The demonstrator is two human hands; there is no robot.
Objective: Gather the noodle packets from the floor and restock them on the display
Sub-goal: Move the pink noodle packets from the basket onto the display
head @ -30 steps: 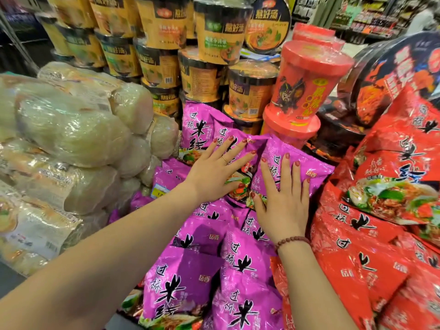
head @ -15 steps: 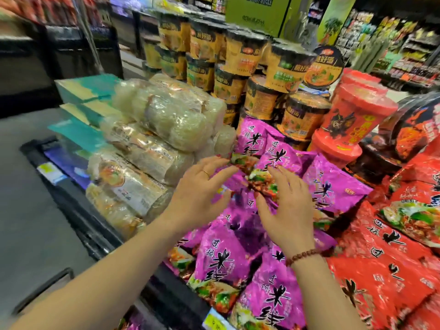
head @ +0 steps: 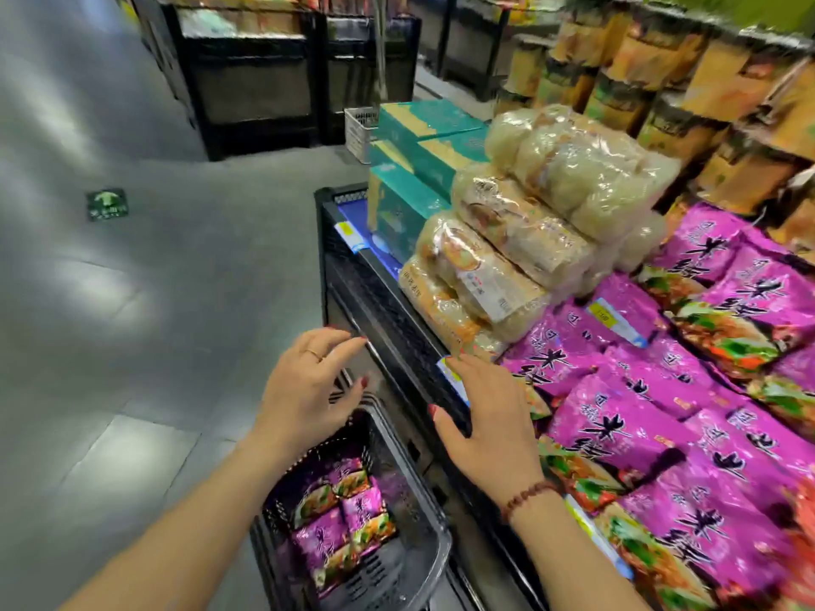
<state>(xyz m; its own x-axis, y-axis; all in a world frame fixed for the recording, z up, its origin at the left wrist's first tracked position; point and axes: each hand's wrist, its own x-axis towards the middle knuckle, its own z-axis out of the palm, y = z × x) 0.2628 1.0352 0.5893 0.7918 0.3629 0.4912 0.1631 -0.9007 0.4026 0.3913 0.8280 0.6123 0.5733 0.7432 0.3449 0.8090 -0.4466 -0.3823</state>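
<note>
Both hands were empty. The left hand [head: 308, 390] hung with loose, spread fingers just above the far end of the basket [head: 441, 540], gripping nothing. The right hand [head: 487, 427] was flat and relaxed over the display's front rail [head: 397, 328], holding nothing; whether the palm touched the rail was hard to tell through the motion blur.

Step in hand, as I judged it: the turn to the floor stock for another pickup, with no restock in progress.

A few purple noodle packets [head: 342, 522] lay loose in the bottom of the basket, below and nearer the body than the left hand, well under the fingertips and not in contact with them. The next move called for a reach down into the basket, a grasp round one or two packets, then a lift over the rail.

The display packets [head: 626, 416] lay overlapped in sloped rows right of the right hand, nearest ones just beside it. Clear bags of pale noodles [head: 529, 240] were stacked behind them, teal boxes [head: 410, 169] beyond those. Grey floor [head: 132, 346] lay to the left.
</note>
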